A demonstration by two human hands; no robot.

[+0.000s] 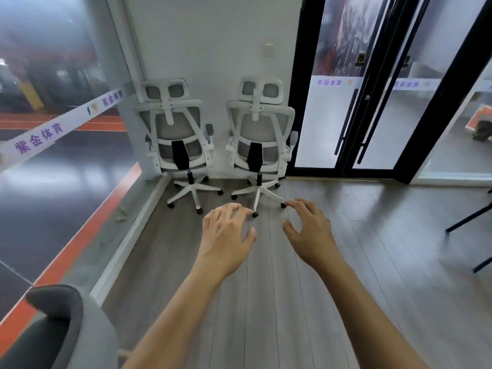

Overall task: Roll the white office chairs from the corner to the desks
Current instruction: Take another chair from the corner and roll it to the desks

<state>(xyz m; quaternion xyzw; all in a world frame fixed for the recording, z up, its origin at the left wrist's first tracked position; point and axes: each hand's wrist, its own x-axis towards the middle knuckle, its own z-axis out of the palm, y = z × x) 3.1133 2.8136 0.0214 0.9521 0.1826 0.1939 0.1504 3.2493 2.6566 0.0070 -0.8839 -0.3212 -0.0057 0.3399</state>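
**White office chairs parked in the corner, both hands out and empty**

White office chairs stand side by side in the corner of the room, their backs turned toward the camera. The left chair (177,134) sits just beside the glass wall (53,102) with its white banner strip (53,131); the right chair (259,129) sits next to the black-framed glass doors (372,102). Both are backed by the white wall panel (213,43), each resting on a five-spoke white base with dark casters on the grey wood-look floor (279,288). The two chairs are close together but apart.

The left hand (226,235) and the right hand (308,233) reach forward over the floor, palms down, fingers spread and slightly curled. Neither grip holds anything; both are unclenched and well short of the chairs, though in the picture the fingertips overlap the front casters of the right chair's base.

At the lower left corner a grey upholstered seat (53,328) shows. Thin black legs (468,219) enter at the right edge.
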